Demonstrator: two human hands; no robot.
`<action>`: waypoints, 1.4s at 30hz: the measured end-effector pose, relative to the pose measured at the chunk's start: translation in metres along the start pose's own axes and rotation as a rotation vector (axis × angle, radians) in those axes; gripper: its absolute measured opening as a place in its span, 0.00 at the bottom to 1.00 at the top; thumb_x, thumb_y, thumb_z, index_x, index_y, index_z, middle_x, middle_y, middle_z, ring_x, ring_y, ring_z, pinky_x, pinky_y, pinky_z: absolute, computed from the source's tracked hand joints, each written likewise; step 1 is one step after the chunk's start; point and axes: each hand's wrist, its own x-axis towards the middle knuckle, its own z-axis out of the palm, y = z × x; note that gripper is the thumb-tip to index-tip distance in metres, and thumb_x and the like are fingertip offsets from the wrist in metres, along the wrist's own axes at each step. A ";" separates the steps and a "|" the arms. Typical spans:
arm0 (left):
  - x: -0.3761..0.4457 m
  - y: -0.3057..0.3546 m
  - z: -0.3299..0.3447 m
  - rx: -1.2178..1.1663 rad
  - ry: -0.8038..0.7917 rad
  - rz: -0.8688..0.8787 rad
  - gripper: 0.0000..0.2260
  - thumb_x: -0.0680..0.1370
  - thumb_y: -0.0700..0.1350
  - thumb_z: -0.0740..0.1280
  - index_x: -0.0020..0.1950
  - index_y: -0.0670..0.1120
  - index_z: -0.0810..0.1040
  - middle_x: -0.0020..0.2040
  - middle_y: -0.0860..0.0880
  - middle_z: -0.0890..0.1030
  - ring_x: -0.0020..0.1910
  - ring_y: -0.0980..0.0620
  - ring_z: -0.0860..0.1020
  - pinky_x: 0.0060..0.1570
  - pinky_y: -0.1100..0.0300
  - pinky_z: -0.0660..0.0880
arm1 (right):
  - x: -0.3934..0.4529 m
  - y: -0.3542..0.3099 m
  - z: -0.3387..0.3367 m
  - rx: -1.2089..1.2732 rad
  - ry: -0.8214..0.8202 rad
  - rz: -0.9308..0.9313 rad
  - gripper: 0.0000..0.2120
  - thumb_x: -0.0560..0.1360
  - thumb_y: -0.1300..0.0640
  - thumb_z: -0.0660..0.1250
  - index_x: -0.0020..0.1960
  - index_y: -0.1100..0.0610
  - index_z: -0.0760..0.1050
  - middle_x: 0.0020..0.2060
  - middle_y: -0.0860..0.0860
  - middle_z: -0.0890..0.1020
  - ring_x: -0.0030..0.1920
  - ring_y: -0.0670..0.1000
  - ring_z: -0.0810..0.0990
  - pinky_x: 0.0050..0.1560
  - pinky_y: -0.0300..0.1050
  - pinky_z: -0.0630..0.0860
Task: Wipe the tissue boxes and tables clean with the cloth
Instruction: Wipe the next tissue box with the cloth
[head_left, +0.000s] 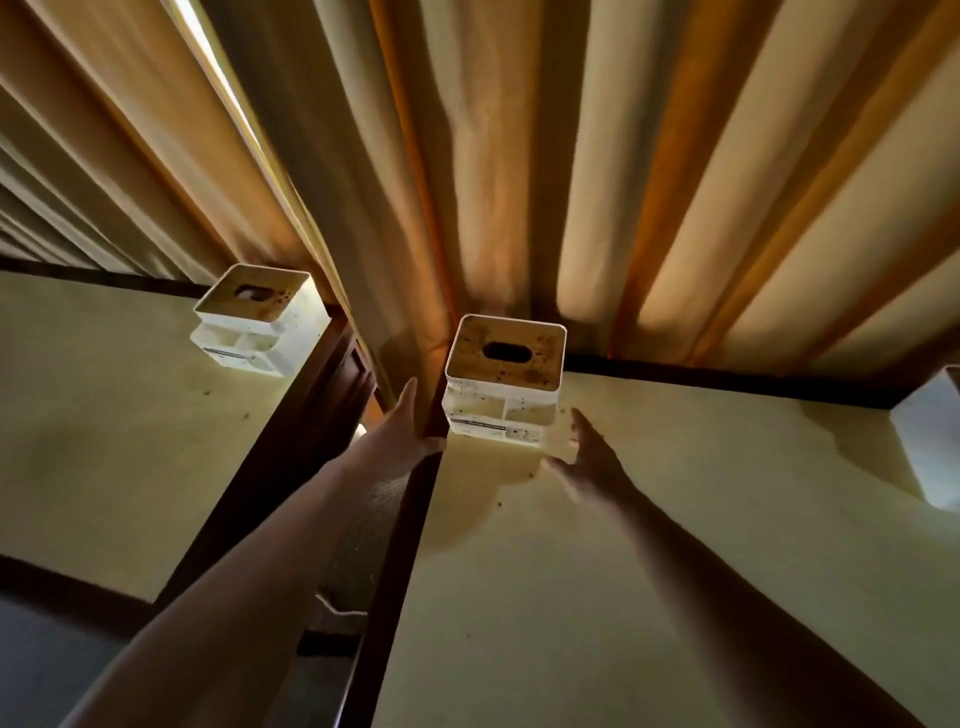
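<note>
I stand over a pale yellow worktop (649, 597) with a dark wooden edge, and a second worktop (104, 441) of the same kind lies to my left across a narrow gap. Long tan and orange curtains (519, 182) hang along the far edges of both, with a thin strip of daylight showing between two folds at the upper left. Small dark specks dot both surfaces.

At the right edge of my worktop a white object (930, 447) is cut off by the frame, and I cannot tell what it is. On the left worktop a second tissue box (257, 319) sits at the far right corner, white with a brown speckled top. Down in the gap between the two worktops something pale (340, 608) shows, too dim to make out.

The tissue box (501, 382) I am reaching for stands at the far left corner of my worktop, close to the curtains. It is white, with a spotted brown lid and a dark oval slot. My left hand (405, 421) is open, fingers straight, just left of the box at the worktop's left edge. My right hand (589, 454) is open too, fingers spread, just beside the box's right lower corner; it is blurred, so I cannot tell whether it touches.
</note>
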 end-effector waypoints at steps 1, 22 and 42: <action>0.012 -0.002 -0.001 0.000 -0.023 0.026 0.49 0.77 0.46 0.73 0.81 0.48 0.35 0.82 0.43 0.51 0.80 0.41 0.53 0.76 0.44 0.56 | 0.008 -0.001 0.003 -0.021 -0.010 0.012 0.39 0.77 0.55 0.68 0.79 0.54 0.48 0.74 0.55 0.66 0.70 0.55 0.70 0.61 0.42 0.70; 0.050 -0.002 0.009 -0.212 -0.170 0.304 0.37 0.75 0.33 0.71 0.78 0.53 0.61 0.64 0.57 0.79 0.64 0.63 0.75 0.66 0.57 0.74 | 0.035 0.017 0.032 0.360 0.076 -0.025 0.32 0.78 0.61 0.65 0.77 0.42 0.58 0.64 0.45 0.79 0.61 0.44 0.77 0.66 0.45 0.73; -0.203 0.090 0.173 -0.397 -0.223 0.369 0.35 0.77 0.31 0.68 0.79 0.51 0.60 0.64 0.54 0.80 0.65 0.54 0.77 0.64 0.52 0.76 | -0.235 0.155 -0.055 0.481 0.173 0.011 0.31 0.77 0.67 0.65 0.74 0.44 0.65 0.63 0.43 0.80 0.59 0.36 0.77 0.61 0.37 0.75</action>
